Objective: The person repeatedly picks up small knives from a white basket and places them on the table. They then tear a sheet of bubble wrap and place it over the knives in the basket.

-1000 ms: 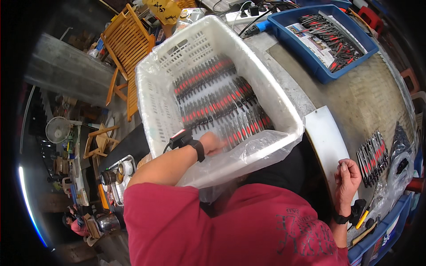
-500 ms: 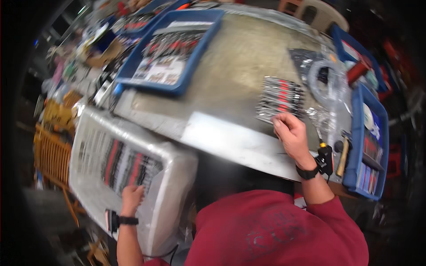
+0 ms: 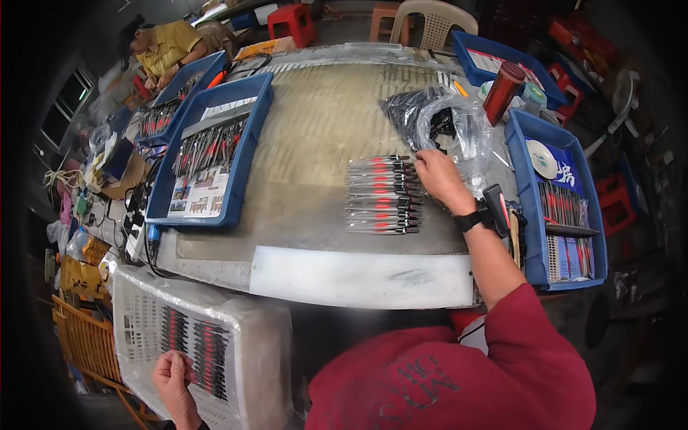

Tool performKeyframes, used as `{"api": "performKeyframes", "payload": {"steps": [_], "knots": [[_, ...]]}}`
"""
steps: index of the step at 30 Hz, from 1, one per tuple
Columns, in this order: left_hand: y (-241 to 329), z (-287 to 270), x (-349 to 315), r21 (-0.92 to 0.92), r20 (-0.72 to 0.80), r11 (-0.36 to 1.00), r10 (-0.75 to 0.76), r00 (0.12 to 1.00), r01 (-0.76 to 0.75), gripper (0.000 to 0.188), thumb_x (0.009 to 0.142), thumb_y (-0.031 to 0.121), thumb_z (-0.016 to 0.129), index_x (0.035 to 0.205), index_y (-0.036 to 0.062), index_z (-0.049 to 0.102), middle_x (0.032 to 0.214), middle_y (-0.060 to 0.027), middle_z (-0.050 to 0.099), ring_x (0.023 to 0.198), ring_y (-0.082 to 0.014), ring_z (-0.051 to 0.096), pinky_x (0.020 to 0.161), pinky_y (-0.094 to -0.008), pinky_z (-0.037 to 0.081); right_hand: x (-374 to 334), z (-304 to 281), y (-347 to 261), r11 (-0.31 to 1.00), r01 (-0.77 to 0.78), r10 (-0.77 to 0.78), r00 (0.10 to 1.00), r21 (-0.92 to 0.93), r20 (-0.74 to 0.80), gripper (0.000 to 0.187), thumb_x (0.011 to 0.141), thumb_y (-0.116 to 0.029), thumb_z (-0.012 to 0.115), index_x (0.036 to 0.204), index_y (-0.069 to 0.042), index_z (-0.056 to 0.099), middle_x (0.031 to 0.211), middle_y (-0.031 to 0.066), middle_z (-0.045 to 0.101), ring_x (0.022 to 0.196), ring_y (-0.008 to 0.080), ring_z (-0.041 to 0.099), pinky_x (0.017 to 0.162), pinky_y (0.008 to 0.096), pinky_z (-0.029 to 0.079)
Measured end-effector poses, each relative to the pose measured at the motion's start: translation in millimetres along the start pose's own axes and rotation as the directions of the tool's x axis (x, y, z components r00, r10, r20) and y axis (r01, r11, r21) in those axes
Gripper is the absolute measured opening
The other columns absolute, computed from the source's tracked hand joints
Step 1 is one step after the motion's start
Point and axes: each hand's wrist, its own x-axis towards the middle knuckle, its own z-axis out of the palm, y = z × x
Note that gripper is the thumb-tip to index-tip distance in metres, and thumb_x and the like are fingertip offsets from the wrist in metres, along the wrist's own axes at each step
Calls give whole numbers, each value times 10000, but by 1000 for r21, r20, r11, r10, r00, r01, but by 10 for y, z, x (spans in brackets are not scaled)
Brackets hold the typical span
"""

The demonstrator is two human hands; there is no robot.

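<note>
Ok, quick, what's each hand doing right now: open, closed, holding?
Left hand: loosely closed at the white crate, no held item visible.
Right hand: fingers curled beside the red-marked pieces; grip cannot be told.

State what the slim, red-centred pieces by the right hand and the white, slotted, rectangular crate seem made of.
Slim, red-centred pieces: possibly metal, as the grey parts look silvery; the red could be paint or plastic. White, slotted crate: probably matte moulded plastic, from its regular slots.

Head-worn fisheye view, facing down, over hands and worktable
</note>
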Motion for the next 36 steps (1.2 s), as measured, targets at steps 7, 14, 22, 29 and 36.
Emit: {"api": "performKeyframes", "payload": {"steps": [7,14,22,29,36], "knots": [[-31,75,-54,-38,34,999,-26,999,27,143,842,192,542,791,58,532,659,-24,555,436,-50,435,391,-165,347,78,108,49,994,-66,80,981,-88,175,199,793,-173,480,794,8,564,814,205,576,783,372,548,690,446,429],[-26,95,-81,-42,24,998,-34,999,35,133,848,178,527,797,55,530,671,-26,542,445,-51,428,402,-165,346,160,27,77,949,-188,146,974,252,175,215,762,-179,538,761,35,556,740,192,583,714,323,561,635,387,423],[314,363,-172,-39,32,999,1,999,0,138,829,159,535,871,27,532,691,-22,526,544,-54,437,472,-180,358,-98,-244,-728,514,-375,123,923,772,366,142,833,-126,507,713,-53,487,583,-46,403,495,32,342,440,184,263],[434,875,-124,-289,355,938,-81,931,192,317,819,150,545,1064,-45,497,856,-92,587,607,-85,517,540,-210,452,-776,-127,-1966,295,-397,-99,892,869,441,118,847,-119,499,815,-8,519,628,-37,454,548,24,376,489,176,311],[283,998,-138,-473,419,789,-190,888,392,212,840,181,549,956,4,548,819,-50,588,622,-79,530,537,-208,473,-1237,-8,-2505,393,-337,-334,815,856,474,131,854,-129,520,828,-2,511,641,-36,448,539,26,367,475,167,292]]}}
